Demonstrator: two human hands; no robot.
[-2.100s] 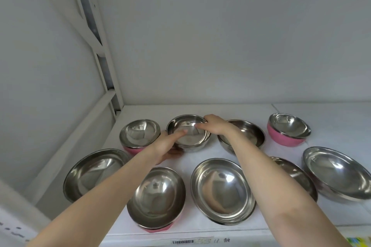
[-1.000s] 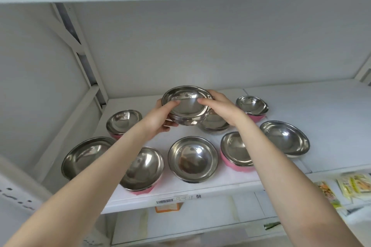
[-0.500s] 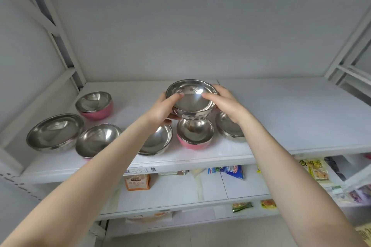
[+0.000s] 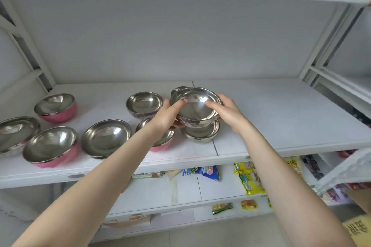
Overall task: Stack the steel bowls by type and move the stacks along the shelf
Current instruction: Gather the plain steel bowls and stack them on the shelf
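Roughly, from the biggest thing down to the smallest:

Shelf: white, flat and broad; I read the right half as bare, so that is where I would expect stacks to go.

Loose bowls: five all-steel or pink-sided ones stand apart on the left half, among them a wide plain bowl and a pink-sided bowl at the back.

Lower bowl: plain steel, resting on the shelf directly under the one I hold; I cannot tell whether the two touch yet.

Held bowl: plain steel, upright, just above that lower one. I judge it light, rigid and unbreakable, but polished and slick, likely to clatter and skate if dropped into its twin.

Left hand: thumb hooked over the near rim, other fingers curled beneath the wall.

Right hand: thumb on the rim inside, fingers wrapped round the outer side.

Grip advice: I would keep to the rolled rim on opposite sides, since the curved wall offers no purchase.
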